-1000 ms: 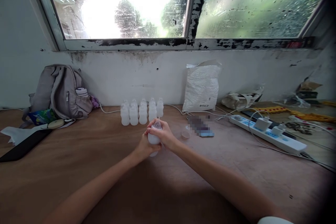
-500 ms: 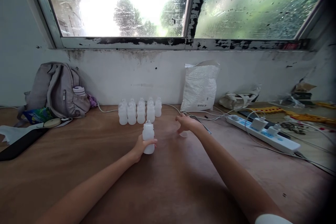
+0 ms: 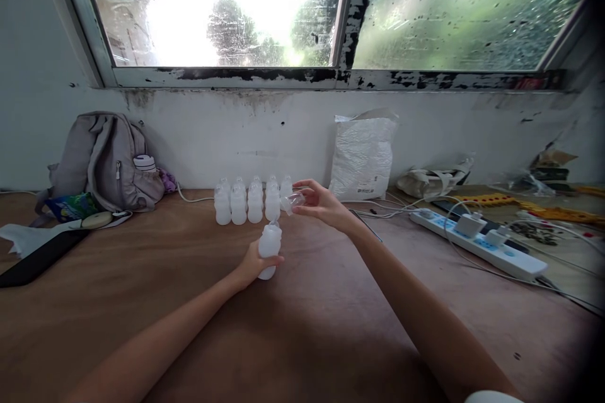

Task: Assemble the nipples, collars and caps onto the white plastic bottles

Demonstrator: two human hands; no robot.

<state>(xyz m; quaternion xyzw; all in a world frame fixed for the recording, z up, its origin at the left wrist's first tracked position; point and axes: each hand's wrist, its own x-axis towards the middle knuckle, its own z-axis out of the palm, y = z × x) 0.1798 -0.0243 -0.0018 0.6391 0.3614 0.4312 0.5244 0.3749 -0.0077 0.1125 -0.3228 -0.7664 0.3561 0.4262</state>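
My left hand (image 3: 252,262) grips a small white baby bottle (image 3: 270,245) with a teat on top, tilted a little to the right over the wooden table (image 3: 189,302). My right hand (image 3: 320,203) is raised above the table and pinches a clear plastic cap (image 3: 293,201) between thumb and fingers, up and to the right of the held bottle. Behind both hands stands a cluster of several matching white bottles (image 3: 250,201) near the wall.
A grey backpack (image 3: 108,164) leans on the wall at left, with a dark flat device (image 3: 38,261) before it. A white bag (image 3: 363,154) stands right of the bottles. A power strip (image 3: 477,242) with plugs and cables lies at right.
My right hand left the held bottle, went to the table at right, and has lifted a clear cap toward the bottle. My left hand has kept hold of the bottle, now tilted.
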